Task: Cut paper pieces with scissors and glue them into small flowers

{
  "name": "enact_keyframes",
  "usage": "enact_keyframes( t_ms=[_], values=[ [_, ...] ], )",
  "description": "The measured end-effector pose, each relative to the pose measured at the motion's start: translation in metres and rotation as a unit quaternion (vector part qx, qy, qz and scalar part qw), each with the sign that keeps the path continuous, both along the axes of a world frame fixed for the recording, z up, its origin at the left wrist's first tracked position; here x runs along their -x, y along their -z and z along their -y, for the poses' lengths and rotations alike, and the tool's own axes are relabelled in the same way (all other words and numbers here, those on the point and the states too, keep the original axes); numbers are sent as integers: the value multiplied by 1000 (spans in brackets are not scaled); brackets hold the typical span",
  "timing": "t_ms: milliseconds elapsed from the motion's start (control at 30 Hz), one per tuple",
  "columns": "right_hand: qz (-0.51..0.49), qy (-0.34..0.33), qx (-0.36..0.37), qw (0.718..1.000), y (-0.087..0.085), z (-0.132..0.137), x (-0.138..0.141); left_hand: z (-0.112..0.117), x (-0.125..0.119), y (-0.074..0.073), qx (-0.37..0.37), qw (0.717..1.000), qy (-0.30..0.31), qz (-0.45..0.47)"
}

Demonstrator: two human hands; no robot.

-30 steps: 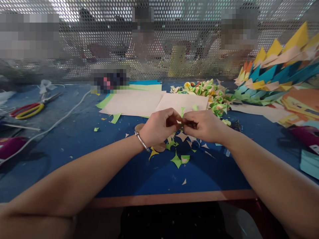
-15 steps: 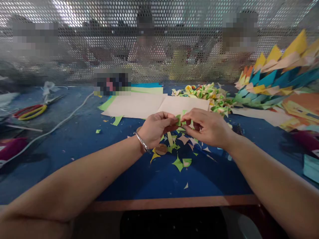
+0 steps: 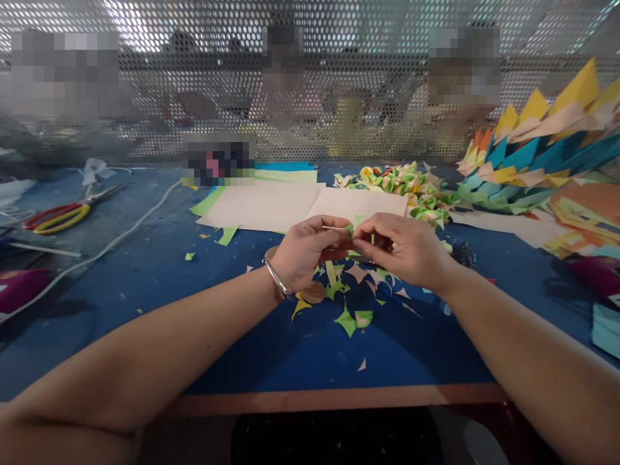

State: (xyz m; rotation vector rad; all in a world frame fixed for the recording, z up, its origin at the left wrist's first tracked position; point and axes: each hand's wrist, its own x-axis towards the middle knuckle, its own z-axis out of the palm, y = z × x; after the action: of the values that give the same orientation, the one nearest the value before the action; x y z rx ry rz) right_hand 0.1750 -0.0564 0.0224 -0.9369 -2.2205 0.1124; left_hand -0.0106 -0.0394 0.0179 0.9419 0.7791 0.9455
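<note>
Between my fingertips is a small green paper piece [image 3: 349, 231], bent or folded, partly hidden by the fingers. My left hand [image 3: 312, 250], with a silver bangle at its wrist, pinches it from the left. From the right, my right hand [image 3: 400, 248] has thumb and forefinger closed on the same piece. Below both hands lie scattered green and pale paper scraps, among them a green four-pointed scrap [image 3: 346, 321]. A round tan disc [image 3: 314, 292] rests by my left wrist. Behind the hands are pale paper sheets [image 3: 264, 203].
A heap of small folded paper pieces [image 3: 411, 187] sits at the back, beside a large layered paper construction [image 3: 542, 148]. Pliers with red and yellow handles [image 3: 61, 217] and a white cable [image 3: 121, 239] lie left. A perforated metal screen [image 3: 334, 90] stands behind the table; people are beyond it.
My right hand has come slightly left, bringing the fingertips of both hands closer together around the green paper piece. Less of the piece shows now.
</note>
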Motion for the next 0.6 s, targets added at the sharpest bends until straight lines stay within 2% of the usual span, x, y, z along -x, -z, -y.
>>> enact_keyframes(
  t_ms=[433, 600],
  values=[
    [-29, 17, 36, 999, -3, 1, 1, 6, 0, 0, -62, 998, 12, -28],
    [-19, 15, 32, 999, -2, 1, -1, 6, 0, 0, -27, 999, 12, -19]
  ],
)
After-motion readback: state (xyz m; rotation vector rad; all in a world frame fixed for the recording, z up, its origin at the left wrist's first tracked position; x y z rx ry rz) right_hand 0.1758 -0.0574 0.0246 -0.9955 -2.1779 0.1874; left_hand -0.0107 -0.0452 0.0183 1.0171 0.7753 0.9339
